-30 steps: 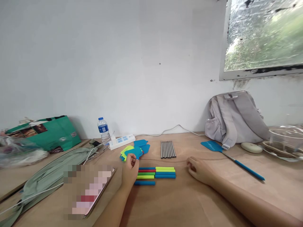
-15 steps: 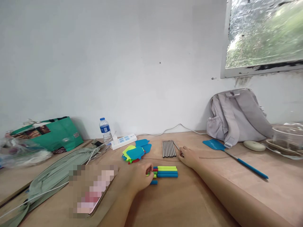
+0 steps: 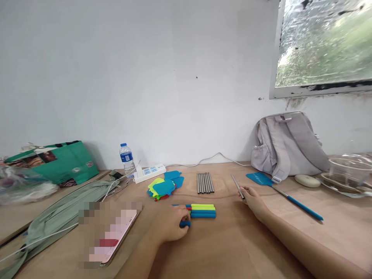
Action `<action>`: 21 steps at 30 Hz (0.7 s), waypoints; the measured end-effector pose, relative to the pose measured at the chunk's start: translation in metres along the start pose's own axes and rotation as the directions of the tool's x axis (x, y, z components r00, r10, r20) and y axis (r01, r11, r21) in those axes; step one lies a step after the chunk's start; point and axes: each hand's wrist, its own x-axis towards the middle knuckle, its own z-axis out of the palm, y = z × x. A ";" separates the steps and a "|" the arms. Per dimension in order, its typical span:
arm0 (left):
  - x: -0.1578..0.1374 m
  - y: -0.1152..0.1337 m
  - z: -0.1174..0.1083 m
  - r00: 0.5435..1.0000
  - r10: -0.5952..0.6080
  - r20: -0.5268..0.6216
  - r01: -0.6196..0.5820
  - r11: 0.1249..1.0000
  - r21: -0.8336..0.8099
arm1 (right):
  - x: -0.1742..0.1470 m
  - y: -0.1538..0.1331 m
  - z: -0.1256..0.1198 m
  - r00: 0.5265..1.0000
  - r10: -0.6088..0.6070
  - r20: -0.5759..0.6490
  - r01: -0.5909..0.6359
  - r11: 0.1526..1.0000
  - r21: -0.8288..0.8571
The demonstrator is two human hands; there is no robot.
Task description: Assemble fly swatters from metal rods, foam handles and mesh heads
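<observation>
Metal rod [image 3: 237, 186] has been taken from the row of rods [image 3: 205, 183] and is now held, slanted, by the right hand [image 3: 252, 200], right of that row. Blue tube [image 3: 185, 224], below the coloured tubes [image 3: 202, 211], is pinched by the left hand [image 3: 171, 223]; whether lifted cannot be told. Rod and tube are thus held simultaneously.

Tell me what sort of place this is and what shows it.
Probably an improvised workspace in a plain room: metal tubes lie side by side on a wooden tabletop, with flat coloured pieces heaped near a power strip.
</observation>
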 end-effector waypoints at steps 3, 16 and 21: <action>0.000 -0.002 0.001 1.000 -0.022 0.004 0.022 0.997 -0.069 | -0.021 -0.004 -0.003 0.997 0.063 0.037 -0.071 0.942 0.327; 0.000 0.024 0.035 0.996 -0.007 0.093 0.043 0.920 -0.389 | -0.078 -0.068 0.003 0.866 -0.089 0.492 -0.354 0.585 0.730; -0.002 0.035 0.033 0.993 0.087 0.075 -0.057 0.942 -0.331 | -0.080 -0.066 0.002 0.855 -0.132 0.502 -0.341 0.587 0.735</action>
